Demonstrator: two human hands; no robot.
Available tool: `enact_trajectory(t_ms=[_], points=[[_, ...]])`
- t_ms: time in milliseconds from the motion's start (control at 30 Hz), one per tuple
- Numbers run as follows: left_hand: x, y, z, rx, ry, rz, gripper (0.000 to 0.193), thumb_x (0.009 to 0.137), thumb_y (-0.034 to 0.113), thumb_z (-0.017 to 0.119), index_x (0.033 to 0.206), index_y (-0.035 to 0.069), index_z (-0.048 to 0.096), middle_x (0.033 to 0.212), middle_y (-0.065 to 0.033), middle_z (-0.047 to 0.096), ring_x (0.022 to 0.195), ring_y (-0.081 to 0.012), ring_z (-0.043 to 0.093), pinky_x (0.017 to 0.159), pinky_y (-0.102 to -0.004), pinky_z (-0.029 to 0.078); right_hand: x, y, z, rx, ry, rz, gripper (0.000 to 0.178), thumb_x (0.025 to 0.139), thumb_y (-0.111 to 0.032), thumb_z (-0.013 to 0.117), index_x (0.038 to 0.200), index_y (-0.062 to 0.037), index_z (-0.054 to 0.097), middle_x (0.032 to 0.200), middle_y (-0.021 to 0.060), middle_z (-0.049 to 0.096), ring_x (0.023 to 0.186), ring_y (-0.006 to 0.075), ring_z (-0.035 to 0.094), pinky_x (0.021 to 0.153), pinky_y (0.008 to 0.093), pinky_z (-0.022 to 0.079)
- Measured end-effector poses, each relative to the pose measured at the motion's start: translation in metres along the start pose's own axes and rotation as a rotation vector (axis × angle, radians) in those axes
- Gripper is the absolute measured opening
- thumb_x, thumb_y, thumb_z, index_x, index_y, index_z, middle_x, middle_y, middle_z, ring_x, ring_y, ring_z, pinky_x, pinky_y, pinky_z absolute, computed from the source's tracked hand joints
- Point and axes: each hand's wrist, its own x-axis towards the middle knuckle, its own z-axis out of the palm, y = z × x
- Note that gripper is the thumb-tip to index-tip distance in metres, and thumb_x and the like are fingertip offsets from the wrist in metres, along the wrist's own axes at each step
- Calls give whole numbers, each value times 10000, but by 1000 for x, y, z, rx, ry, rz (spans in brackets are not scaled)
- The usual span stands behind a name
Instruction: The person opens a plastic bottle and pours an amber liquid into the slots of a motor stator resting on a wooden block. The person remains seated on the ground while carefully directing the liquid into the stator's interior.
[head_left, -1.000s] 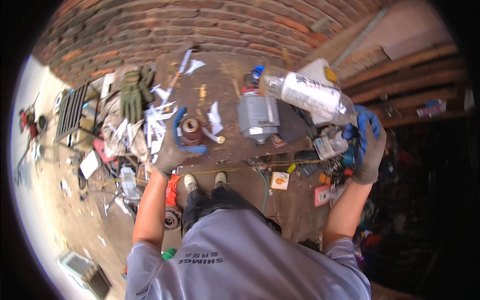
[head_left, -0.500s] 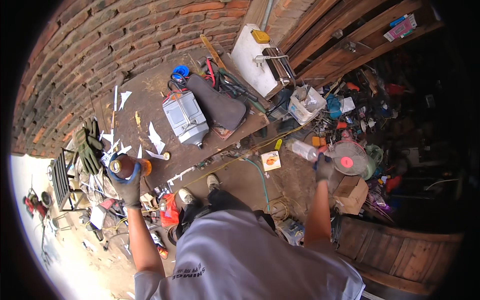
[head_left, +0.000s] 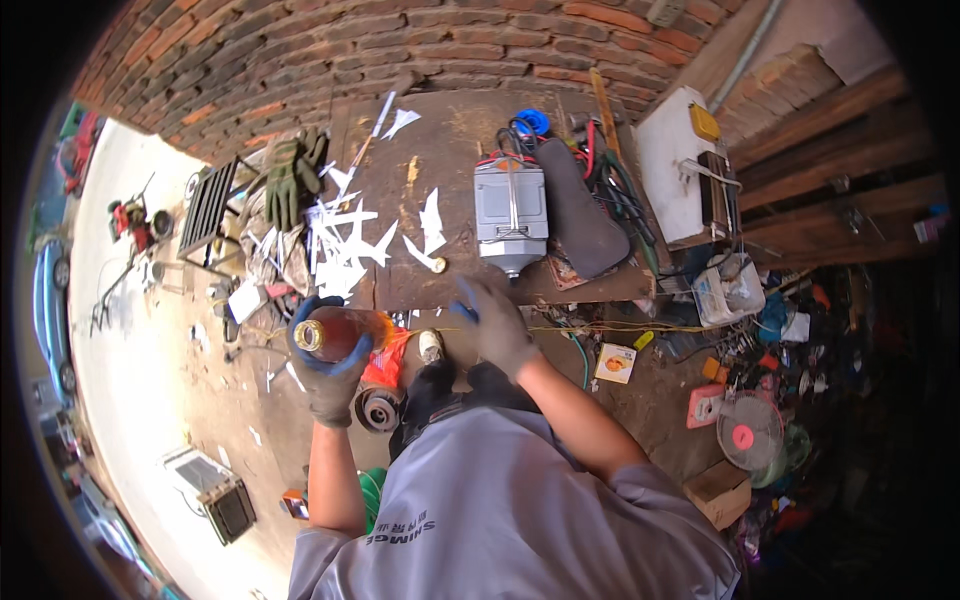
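Observation:
My left hand (head_left: 330, 365), in a grey glove with blue fingers, is wrapped round a bottle (head_left: 350, 334) of reddish-brown liquid. The bottle is tilted, its uncapped mouth toward me. My right hand (head_left: 497, 330), gloved alike, is at the table's near edge with its fingers stretched out and nothing in them. A small gold-coloured cap (head_left: 438, 265) lies on the brown table (head_left: 390, 290) just beyond those fingers. White paper scraps (head_left: 345, 235) are spread to the left of the cap. Behind my right hand stands a grey motor-like machine (head_left: 511, 212) with a wire handle.
A dark padded case (head_left: 580, 210), cables and a blue spool (head_left: 533, 122) lie right of the machine. Green gloves (head_left: 285, 180) rest at the table's left end. A white basket (head_left: 728, 290), a fan (head_left: 750, 430) and a cardboard box (head_left: 720, 493) stand on the cluttered right side.
My right hand has swung left from the floor clutter to the table edge, without the clear plastic bottle that was at its fingers. My left hand keeps the brown bottle. The view has turned left.

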Motion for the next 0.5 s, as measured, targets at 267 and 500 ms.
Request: enact_trajectory(t_ms=[267,500], points=[[-64,10,-2,172,74,-5,860,702,130,987,1426,-5,544,1236,-135,721,1119,-242,712,993,-385,576,89,34,77,-611,-382,87,399,939,-158,650,1313,-19,648,1247,287,651,1133,424,702,936,502,585],[-98,1,-25,185,62,44,878,695,183,1002,1436,28,557,1276,-129,717,1150,-250,715,1016,-400,572,56,-76,4,440,-550,234,487,982,-164,760,1418,-2,616,1277,175,669,1087,232,696,911,360,573]])
